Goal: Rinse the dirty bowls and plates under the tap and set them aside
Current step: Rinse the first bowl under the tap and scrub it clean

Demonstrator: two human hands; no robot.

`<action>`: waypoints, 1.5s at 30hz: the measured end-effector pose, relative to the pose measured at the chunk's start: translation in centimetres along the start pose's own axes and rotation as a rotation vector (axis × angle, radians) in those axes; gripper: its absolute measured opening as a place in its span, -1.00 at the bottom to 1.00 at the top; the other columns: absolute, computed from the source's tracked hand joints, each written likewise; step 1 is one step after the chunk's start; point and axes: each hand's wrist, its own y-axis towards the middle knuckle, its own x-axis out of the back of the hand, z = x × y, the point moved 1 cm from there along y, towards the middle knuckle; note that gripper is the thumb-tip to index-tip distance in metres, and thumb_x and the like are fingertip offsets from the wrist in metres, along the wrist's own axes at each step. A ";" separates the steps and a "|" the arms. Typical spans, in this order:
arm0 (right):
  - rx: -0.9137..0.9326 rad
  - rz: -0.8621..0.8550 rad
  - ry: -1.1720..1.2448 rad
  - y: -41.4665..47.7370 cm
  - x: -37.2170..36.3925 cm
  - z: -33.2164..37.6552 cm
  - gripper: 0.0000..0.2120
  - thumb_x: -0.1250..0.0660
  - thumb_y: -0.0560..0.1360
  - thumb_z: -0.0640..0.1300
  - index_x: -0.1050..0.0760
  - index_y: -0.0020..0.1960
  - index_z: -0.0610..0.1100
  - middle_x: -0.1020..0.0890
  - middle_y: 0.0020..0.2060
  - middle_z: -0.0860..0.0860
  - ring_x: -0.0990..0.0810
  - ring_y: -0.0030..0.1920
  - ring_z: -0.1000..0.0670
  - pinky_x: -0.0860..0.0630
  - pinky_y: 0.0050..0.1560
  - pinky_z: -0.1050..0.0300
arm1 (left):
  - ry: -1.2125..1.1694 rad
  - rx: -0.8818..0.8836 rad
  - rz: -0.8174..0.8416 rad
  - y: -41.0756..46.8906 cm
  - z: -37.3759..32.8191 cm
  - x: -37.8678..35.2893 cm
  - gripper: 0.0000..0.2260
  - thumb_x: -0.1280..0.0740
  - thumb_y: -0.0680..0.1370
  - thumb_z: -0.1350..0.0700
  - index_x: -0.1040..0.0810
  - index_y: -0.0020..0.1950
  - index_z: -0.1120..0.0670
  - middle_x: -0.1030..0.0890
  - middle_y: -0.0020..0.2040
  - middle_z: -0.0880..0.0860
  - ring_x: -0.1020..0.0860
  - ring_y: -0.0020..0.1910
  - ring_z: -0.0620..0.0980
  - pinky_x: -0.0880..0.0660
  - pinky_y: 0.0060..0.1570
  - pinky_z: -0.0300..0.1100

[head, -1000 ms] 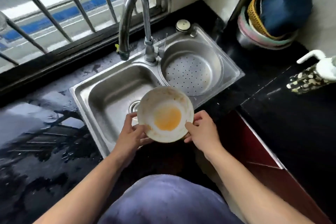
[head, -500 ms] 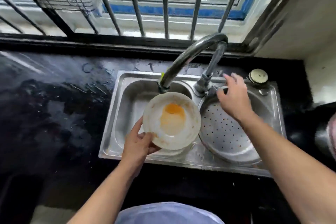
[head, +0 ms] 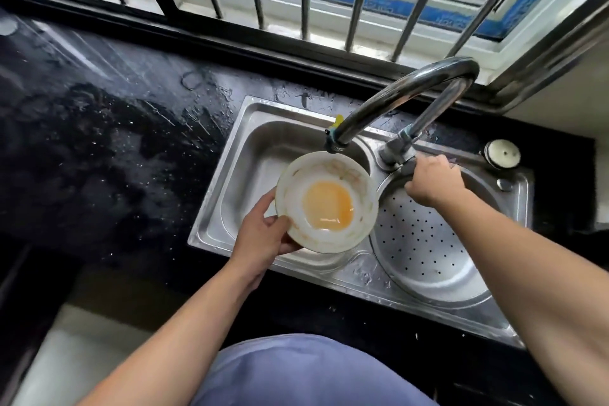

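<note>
Black stone counter [head: 99, 148] wet, streaked left of sink. Steel double sink [head: 211, 227] set in it: deep basin left, perforated round basin [head: 425, 250] right. Curved tap [head: 395, 92] rises between basins, spout mouth just above bowl's far rim. White bowl [head: 316, 237] held over left basin, orange liquid pooled inside, smears on walls. Left hand [head: 260, 234] grips its near-left rim, thumb inside, fingers beneath. Right hand [head: 431, 181] at tap base, fingers curled round tap lever [head: 407, 171].

2 bare forearms [head: 184, 333], left hand [head: 260, 234], right hand [head: 431, 181], lavender-blue garment [head: 306, 372] (plain, smooth fabric) below
</note>
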 end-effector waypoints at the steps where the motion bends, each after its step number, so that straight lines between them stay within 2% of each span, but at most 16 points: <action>1: 0.001 0.010 0.017 0.0 -0.3 -0.1 -0.48 -0.27 0.47 0.02 -0.35 0.36 -0.18 -0.51 0.28 -0.19 -0.38 0.36 -0.21 -0.30 0.40 -0.26 | -0.016 0.002 0.001 0.1 -0.3 0.2 -0.45 -0.40 0.40 0.20 -0.61 0.16 -0.43 -0.76 -0.12 0.21 -0.77 -0.10 0.22 -0.73 -0.09 0.10; 3: 0.002 0.015 0.060 -0.3 -0.6 -0.1 -0.41 -0.26 0.48 -0.01 -0.27 0.45 -0.18 -0.45 0.36 -0.21 -0.31 0.45 -0.21 -0.19 0.48 -0.31 | -0.039 0.002 0.000 0.3 -0.8 0.4 -0.47 -0.41 0.38 0.17 -0.62 0.13 -0.45 -0.78 -0.06 0.22 -0.77 -0.05 0.27 -0.73 -0.09 0.08; 7: 0.004 -0.059 0.091 -2.2 -1.0 0.3 -0.26 -0.25 0.50 -0.02 -0.08 0.59 -0.20 -0.13 0.60 -0.17 0.05 0.63 -0.18 0.01 0.57 -0.30 | -0.042 -0.007 -0.002 1.3 -1.4 0.8 -0.35 -0.42 0.36 0.16 -0.51 0.45 -0.21 -0.78 0.00 0.17 -0.76 -0.01 0.32 -0.73 -0.06 0.10; 9: -0.002 -0.133 0.237 -4.5 -1.6 1.1 -0.26 -0.26 0.50 -0.06 -0.07 0.61 -0.19 -0.04 0.63 -0.15 0.12 0.63 -0.17 0.07 0.59 -0.24 | -0.039 -0.034 -0.010 1.7 -1.6 1.1 -0.37 -0.41 0.41 0.19 -0.49 0.46 -0.19 -0.78 0.01 0.18 -0.76 -0.02 0.30 -0.72 -0.05 0.10; 11: 0.026 -0.215 0.457 -7.4 -2.0 2.3 -0.32 -0.26 0.51 -0.14 -0.15 0.59 -0.19 -0.05 0.64 -0.12 0.07 0.63 -0.15 0.04 0.60 -0.13 | -0.049 -0.054 -0.019 1.9 -1.9 1.4 -0.39 -0.42 0.41 0.18 -0.51 0.44 -0.21 -0.78 0.01 0.19 -0.77 -0.03 0.26 -0.73 -0.05 0.08; 13: 0.113 -0.281 0.620 -10.5 -2.2 3.6 -0.40 -0.29 0.51 -0.22 -0.30 0.54 -0.20 -0.18 0.60 -0.12 -0.11 0.60 -0.13 -0.07 0.56 0.02 | -0.057 -0.054 -0.042 2.1 -2.1 1.5 -0.38 -0.43 0.41 0.18 -0.51 0.45 -0.19 -0.79 0.01 0.15 -0.77 -0.01 0.23 -0.73 -0.07 0.05; 16: 0.245 -0.363 0.784 -14.2 -1.3 6.0 -0.47 -0.31 0.48 -0.28 -0.42 0.46 -0.15 -0.36 0.50 -0.03 -0.34 0.49 0.00 -0.20 0.46 0.21 | -0.040 -0.045 -0.071 2.5 -2.2 1.8 -0.42 -0.38 0.52 0.30 -0.48 0.51 -0.08 -0.79 -0.01 0.10 -0.77 0.03 0.20 -0.73 -0.08 0.06; 19: 0.296 -0.400 0.887 -16.2 0.3 8.5 -0.50 -0.27 0.49 -0.21 -0.43 0.43 -0.10 -0.42 0.42 0.04 -0.36 0.44 0.09 -0.14 0.41 0.45 | -0.026 -0.031 -0.092 2.7 -2.2 2.0 -0.42 -0.35 0.56 0.36 -0.44 0.54 -0.02 -0.80 -0.03 0.06 -0.77 0.02 0.16 -0.73 -0.10 0.06; 21: 0.276 -0.381 0.921 -16.7 0.6 9.8 -0.50 -0.25 0.50 -0.16 -0.42 0.44 -0.11 -0.41 0.41 0.03 -0.34 0.44 0.10 -0.07 0.39 0.53 | -0.034 -0.027 -0.099 2.6 -2.1 2.0 -0.41 -0.34 0.56 0.37 -0.43 0.55 -0.01 -0.80 -0.06 0.03 -0.77 0.00 0.16 -0.73 -0.13 0.04; 23: 0.193 -0.295 0.939 -16.6 0.2 10.5 -0.50 -0.27 0.52 -0.15 -0.39 0.47 -0.11 -0.36 0.43 0.02 -0.29 0.47 0.07 -0.05 0.41 0.48 | -0.051 -0.025 -0.103 2.6 -2.0 1.9 -0.42 -0.33 0.56 0.38 -0.43 0.55 0.00 -0.80 -0.09 0.00 -0.78 -0.02 0.17 -0.73 -0.17 0.02; 25: 0.112 -0.168 0.924 -16.4 -0.7 10.8 -0.48 -0.28 0.55 -0.11 -0.36 0.51 -0.09 -0.31 0.50 0.00 -0.24 0.53 0.02 -0.10 0.47 0.30 | -0.065 -0.021 -0.099 2.5 -1.9 1.8 -0.41 -0.33 0.55 0.38 -0.43 0.55 0.00 -0.80 -0.09 0.01 -0.78 -0.04 0.19 -0.73 -0.17 0.02; 29: 0.135 -0.046 0.873 -16.6 -2.1 11.2 -0.47 -0.22 0.57 -0.01 -0.35 0.53 0.00 -0.26 0.57 0.04 -0.22 0.56 0.03 -0.15 0.50 0.15 | -0.090 -0.007 -0.082 2.4 -1.5 1.7 -0.40 -0.33 0.55 0.38 -0.43 0.55 -0.02 -0.80 -0.07 0.10 -0.77 -0.04 0.25 -0.73 -0.17 0.03; 31: 0.151 -0.028 0.838 -16.7 -2.4 11.2 -0.46 -0.20 0.55 0.01 -0.36 0.53 0.00 -0.25 0.58 0.06 -0.22 0.56 0.04 -0.18 0.52 0.10 | -0.095 -0.004 -0.078 2.4 -1.3 1.8 -0.40 -0.34 0.55 0.37 -0.43 0.55 -0.03 -0.80 -0.06 0.12 -0.77 -0.03 0.26 -0.73 -0.16 0.04; 35: 0.140 -0.024 0.811 -16.5 -2.7 11.3 -0.49 -0.21 0.54 0.02 -0.43 0.47 -0.01 -0.26 0.57 0.07 -0.27 0.53 0.04 -0.21 0.47 0.13 | -0.096 0.014 -0.072 2.5 -1.0 2.1 -0.38 -0.36 0.52 0.35 -0.45 0.54 -0.06 -0.80 -0.03 0.12 -0.77 -0.04 0.27 -0.73 -0.16 0.05; 41: 0.186 -0.041 0.772 -16.4 -2.9 11.3 -0.50 -0.23 0.55 0.00 -0.41 0.47 -0.05 -0.20 0.59 0.04 -0.22 0.56 0.02 -0.18 0.46 0.15 | -0.078 0.025 -0.074 2.7 -0.7 2.3 -0.37 -0.35 0.52 0.36 -0.43 0.55 -0.05 -0.80 -0.04 0.11 -0.77 -0.04 0.26 -0.73 -0.16 0.06; 45: 0.177 -0.092 0.556 -14.6 -1.7 12.5 -0.48 -0.16 0.57 0.04 -0.31 0.50 -0.10 -0.04 0.63 -0.05 0.02 0.62 -0.10 -0.05 0.59 -0.12 | -0.070 0.018 -0.059 2.6 -0.6 2.1 -0.41 -0.35 0.53 0.37 -0.46 0.51 -0.04 -0.80 -0.05 0.13 -0.77 -0.06 0.28 -0.73 -0.15 0.05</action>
